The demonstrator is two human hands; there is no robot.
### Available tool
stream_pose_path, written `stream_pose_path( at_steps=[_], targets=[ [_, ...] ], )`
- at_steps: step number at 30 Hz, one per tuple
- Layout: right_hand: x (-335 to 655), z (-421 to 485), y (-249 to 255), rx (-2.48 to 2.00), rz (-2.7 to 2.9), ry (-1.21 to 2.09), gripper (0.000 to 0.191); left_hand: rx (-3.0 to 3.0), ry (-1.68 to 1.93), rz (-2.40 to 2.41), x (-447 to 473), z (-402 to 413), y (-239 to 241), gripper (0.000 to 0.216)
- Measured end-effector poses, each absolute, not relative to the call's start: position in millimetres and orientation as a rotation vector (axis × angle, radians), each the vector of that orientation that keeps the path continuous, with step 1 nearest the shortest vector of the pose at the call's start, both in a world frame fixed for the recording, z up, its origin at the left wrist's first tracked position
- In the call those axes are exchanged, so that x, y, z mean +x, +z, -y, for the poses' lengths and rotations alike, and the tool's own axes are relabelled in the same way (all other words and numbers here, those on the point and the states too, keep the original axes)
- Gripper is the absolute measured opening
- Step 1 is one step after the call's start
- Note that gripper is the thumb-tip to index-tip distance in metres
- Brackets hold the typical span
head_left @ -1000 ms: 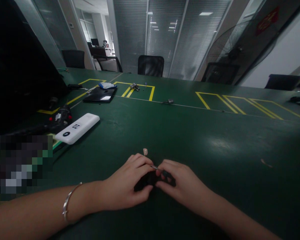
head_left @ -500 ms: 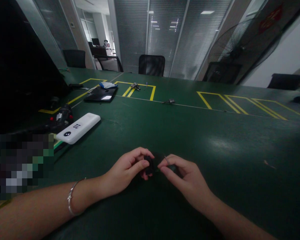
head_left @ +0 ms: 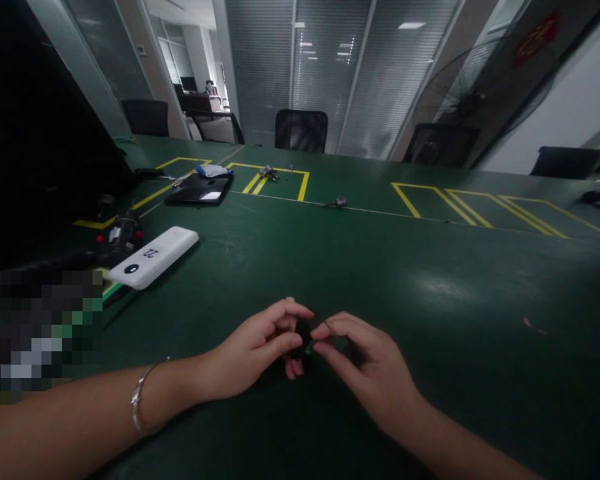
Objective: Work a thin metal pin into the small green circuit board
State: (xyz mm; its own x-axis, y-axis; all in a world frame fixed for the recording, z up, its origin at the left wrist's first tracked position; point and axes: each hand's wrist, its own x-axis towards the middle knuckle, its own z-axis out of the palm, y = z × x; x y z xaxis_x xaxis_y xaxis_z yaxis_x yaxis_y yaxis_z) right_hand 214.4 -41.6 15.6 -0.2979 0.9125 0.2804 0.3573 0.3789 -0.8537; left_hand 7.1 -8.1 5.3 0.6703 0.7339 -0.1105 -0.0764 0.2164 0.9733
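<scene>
Black part (head_left: 304, 331) well inside tabletop's far edge (head_left: 360, 161)

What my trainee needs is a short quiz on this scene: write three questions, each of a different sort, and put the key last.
1. Multiple choice. What does the left hand hold? A) the packet; B) a small dark part; C) the fan.
2. True or false: the bracelet is on the left wrist.
3. Fill in the blank: the number on the white device is ____.

Key: 1. B. 2. True. 3. 22.
</scene>
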Motion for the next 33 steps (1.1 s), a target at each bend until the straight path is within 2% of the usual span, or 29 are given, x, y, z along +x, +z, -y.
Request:
stream_pose_path(
  at_steps=[4,15,33],
  targets=[
    [212.9,41.1,15.1,-1.061,1.852,0.826,0.011,1.257,0.574,-0.669,8.6,8.1,3.9,0.028],
    [213.3,40.5,13.7,-1.085,1.845,0.809,0.012,1.454,0.534,-0.696,8.5,10.5,4.6,0.061],
    [216.1,45.1,16.5,-1.039,1.850,0.952,0.011,1.430,0.508,-0.696,7.4,10.0,7.7,0.058]
  ],
)
